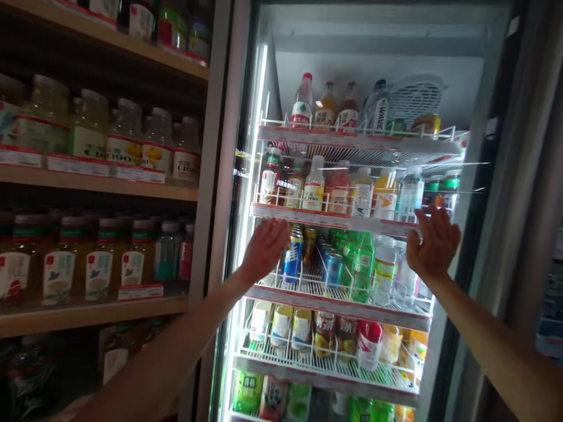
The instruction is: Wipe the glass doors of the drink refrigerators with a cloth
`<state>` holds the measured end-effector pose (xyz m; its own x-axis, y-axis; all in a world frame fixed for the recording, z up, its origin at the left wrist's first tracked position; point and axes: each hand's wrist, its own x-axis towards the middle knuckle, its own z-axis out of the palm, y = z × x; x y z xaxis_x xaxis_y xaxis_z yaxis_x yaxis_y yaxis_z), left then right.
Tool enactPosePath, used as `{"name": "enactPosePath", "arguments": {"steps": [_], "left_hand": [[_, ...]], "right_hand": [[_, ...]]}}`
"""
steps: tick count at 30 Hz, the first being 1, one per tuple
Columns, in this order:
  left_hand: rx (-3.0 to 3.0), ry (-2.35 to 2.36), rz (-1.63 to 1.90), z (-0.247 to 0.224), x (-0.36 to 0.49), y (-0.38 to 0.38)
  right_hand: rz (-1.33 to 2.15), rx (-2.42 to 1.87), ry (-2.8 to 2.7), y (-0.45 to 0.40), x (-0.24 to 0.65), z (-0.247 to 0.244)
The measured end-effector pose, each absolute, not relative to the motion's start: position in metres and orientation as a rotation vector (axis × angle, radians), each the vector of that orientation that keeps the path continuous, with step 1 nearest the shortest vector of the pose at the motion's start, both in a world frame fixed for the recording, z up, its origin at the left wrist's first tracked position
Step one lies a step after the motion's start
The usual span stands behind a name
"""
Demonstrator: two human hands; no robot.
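Both my arms are raised in front of a lit drinks fridge (303,220) with wire shelves. My left hand (267,249) is open, palm side away from me, its fingers stretched and a little blurred. It overlaps the left end of a shelf edge, near a blue can (293,258). My right hand (433,241) is also open, thumb apart from the fingers, in front of the right end of the same shelf. Nearest to it are a clear bottle (412,190) and a white-capped bottle (385,271). Neither hand holds anything; whether they touch glass I cannot tell.
At the left stands a wooden shelf unit (101,181) with rows of bottled drinks (99,264). A metal post (215,176) parts it from the fridge. The fridge's top shelf holds several bottles (325,108), and lower shelves hold cups (281,322) and green packs (247,390).
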<state>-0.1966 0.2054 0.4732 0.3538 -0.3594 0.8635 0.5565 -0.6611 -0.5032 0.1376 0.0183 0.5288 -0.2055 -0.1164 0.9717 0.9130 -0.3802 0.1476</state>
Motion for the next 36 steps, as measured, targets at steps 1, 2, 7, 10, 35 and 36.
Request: {"name": "enactPosePath", "arguments": {"steps": [1, 2, 7, 10, 35, 36], "left_hand": [[-1.765, -0.246, -1.532, 0.48, -0.198, 0.209], [-1.747, -0.275, -1.58, 0.482, -0.199, 0.211], [-1.894, 0.139, -1.133, 0.434, -0.185, 0.195], [-1.921, 0.227, -0.975, 0.434, -0.179, 0.191], [-1.884, 0.248, -1.075, 0.477, -0.128, 0.168], [-1.887, 0.194, -1.132, 0.487, -0.129, 0.17]], "right_hand": [[-1.707, -1.25, -1.021, 0.018, 0.138, 0.529], [-1.718, -1.234, -1.024, 0.019, 0.138, 0.529], [-1.702, -1.252, -1.033, 0.019, 0.137, 0.528], [-1.678, -1.291, -1.007, 0.019, 0.135, 0.527], [-1.624, -1.354, -0.946, 0.021, 0.133, 0.524], [-1.621, -1.354, -0.943, 0.021, 0.133, 0.524]]}}
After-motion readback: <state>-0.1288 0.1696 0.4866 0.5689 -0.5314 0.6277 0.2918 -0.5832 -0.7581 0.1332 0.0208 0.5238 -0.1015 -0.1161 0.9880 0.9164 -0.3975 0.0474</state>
